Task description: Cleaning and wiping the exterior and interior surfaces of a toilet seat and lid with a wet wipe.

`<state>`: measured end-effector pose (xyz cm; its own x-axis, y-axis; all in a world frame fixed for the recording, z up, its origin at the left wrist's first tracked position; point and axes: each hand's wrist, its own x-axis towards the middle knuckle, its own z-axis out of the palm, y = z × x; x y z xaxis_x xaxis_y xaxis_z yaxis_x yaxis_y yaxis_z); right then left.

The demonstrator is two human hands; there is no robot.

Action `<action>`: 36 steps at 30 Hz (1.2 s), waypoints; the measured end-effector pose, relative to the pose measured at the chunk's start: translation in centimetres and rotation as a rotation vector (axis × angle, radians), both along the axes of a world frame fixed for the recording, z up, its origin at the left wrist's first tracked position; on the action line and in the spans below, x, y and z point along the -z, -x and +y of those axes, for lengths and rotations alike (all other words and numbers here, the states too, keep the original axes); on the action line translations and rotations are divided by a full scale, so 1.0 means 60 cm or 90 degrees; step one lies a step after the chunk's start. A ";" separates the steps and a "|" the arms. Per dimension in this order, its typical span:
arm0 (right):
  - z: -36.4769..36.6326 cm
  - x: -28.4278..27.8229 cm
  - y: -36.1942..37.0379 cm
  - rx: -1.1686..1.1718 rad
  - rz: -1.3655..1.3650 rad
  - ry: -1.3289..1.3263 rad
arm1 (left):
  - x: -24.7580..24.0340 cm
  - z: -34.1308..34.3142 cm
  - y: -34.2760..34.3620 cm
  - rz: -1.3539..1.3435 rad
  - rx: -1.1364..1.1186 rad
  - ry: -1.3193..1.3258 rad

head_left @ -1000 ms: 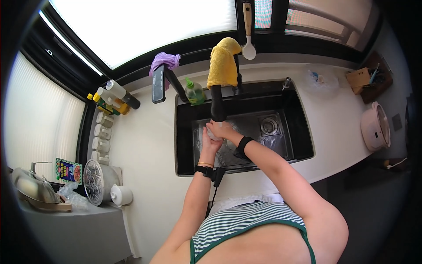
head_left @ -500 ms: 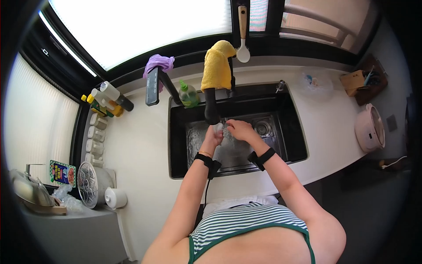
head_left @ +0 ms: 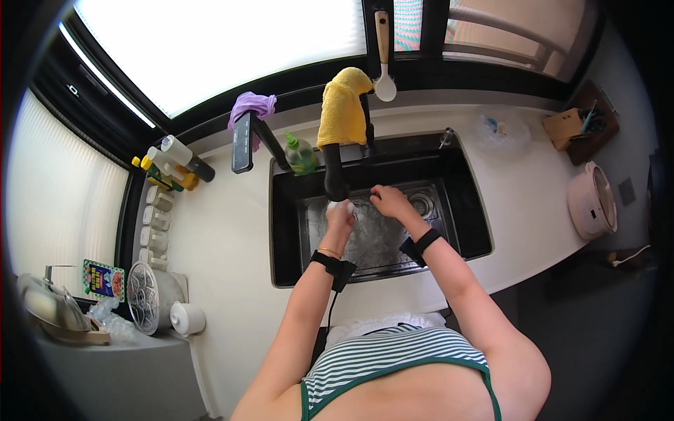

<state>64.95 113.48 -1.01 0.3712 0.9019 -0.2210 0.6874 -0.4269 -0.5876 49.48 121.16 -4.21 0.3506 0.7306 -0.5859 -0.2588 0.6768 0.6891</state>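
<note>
Under the black faucet [head_left: 335,181], my left hand [head_left: 340,221] is closed round a small white object [head_left: 341,207], whose kind I cannot make out. Fingers mostly hide it, and water seems to run over it. To its right, my right hand [head_left: 391,202] hovers above the sink [head_left: 379,245] with its fingers curled together. Whether anything is pinched there is too small to tell. The two hands are apart. A yellow cloth [head_left: 342,112] hangs over the faucet's neck. The wet sink floor shines below, with a round drain [head_left: 422,204] beside my right hand.
A green soap bottle [head_left: 301,154] and a black upright fixture [head_left: 242,142] with a purple cloth [head_left: 251,107] stand left of the faucet. A white brush [head_left: 385,85] hangs behind. A pink pot [head_left: 591,202] is at right; bottles [head_left: 186,161] and a metal pot [head_left: 151,298] at left.
My right hand has moved a little to the right, away from my left hand. My left hand has shifted slightly down and left, still closed round the white object.
</note>
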 end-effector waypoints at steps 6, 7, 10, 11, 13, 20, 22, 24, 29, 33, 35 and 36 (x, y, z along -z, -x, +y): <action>0.039 -0.033 -0.047 0.060 -0.121 -0.102 | 0.009 0.004 0.013 -0.214 -0.072 0.161; 0.046 -0.035 -0.051 0.065 -0.155 -0.142 | 0.015 0.007 0.017 -0.229 -0.042 0.181; 0.071 -0.017 -0.067 0.126 -0.031 -0.245 | 0.021 0.009 0.001 -0.248 -0.042 0.185; 0.074 -0.009 -0.069 0.127 -0.032 -0.243 | 0.022 0.008 -0.005 -0.248 -0.041 0.186; 0.085 -0.002 -0.060 0.179 -0.046 -0.313 | 0.022 0.008 -0.013 -0.202 -0.027 0.071; 0.088 -0.004 -0.060 0.235 0.043 -0.340 | 0.004 -0.001 -0.015 -0.020 0.089 0.131; 0.091 -0.013 -0.064 0.229 0.064 -0.341 | 0.011 0.000 -0.004 -0.062 0.102 0.144; 0.095 -0.014 -0.066 0.233 0.071 -0.346 | 0.014 -0.001 0.007 -0.063 0.104 0.169; 0.118 0.002 -0.091 0.220 0.123 -0.366 | 0.007 0.000 0.038 -0.056 0.150 0.118; 0.128 0.011 -0.137 0.191 0.290 -0.311 | -0.016 -0.011 0.036 -0.020 0.123 0.070; 0.125 0.006 -0.139 0.172 0.251 -0.298 | -0.022 -0.010 0.042 -0.009 0.110 0.056; 0.122 0.003 -0.138 0.149 0.209 -0.282 | -0.023 -0.006 0.051 -0.008 0.101 0.041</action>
<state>73.25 120.81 -1.21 0.5469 0.8370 0.0207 0.3571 -0.2108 -0.9100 46.43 120.81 -2.84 0.4657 0.6267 -0.6248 -0.1534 0.7526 0.6404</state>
